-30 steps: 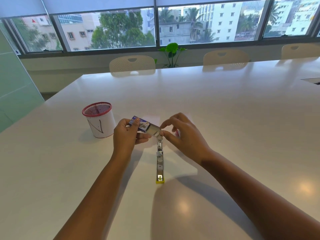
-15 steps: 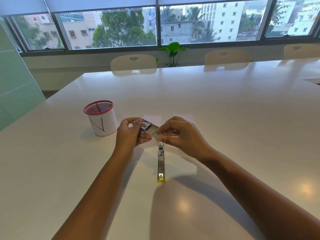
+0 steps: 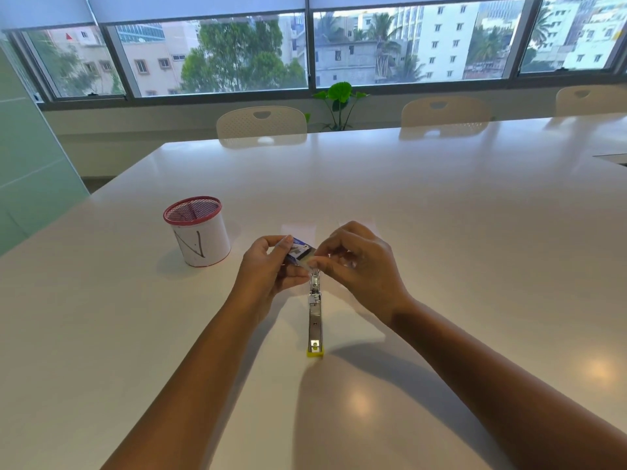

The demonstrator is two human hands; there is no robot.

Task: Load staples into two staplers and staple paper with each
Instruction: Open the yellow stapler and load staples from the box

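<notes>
Head view is all I have, so I read everything from it. My left hand (image 3: pixel 271 266) pinches the small blue-and-white cardboard staple box (image 3: pixel 300 251) between thumb and fingers, its open end turned to the right. My right hand (image 3: pixel 359 262) is closed narrow at that open end, fingertips touching the box mouth; whether a strip of staples is already between them I cannot tell, since the fingers hide it. Directly below the hands lies the opened chrome stapler with the yellow base (image 3: pixel 314 313), flat on the glossy white table (image 3: pixel 441 232), its bare magazine channel running toward me. Well to the left stands the white cylindrical pen cup with a red mesh rim (image 3: pixel 196 235).

Against a second ago, the right hand has shifted left and curled in: then its fingers sat spread above the stapler's far end, now they are bunched at the box. The box itself has barely moved, and the stapler lies as it did. I judge I am drawing staples out, loading not yet begun.
</notes>
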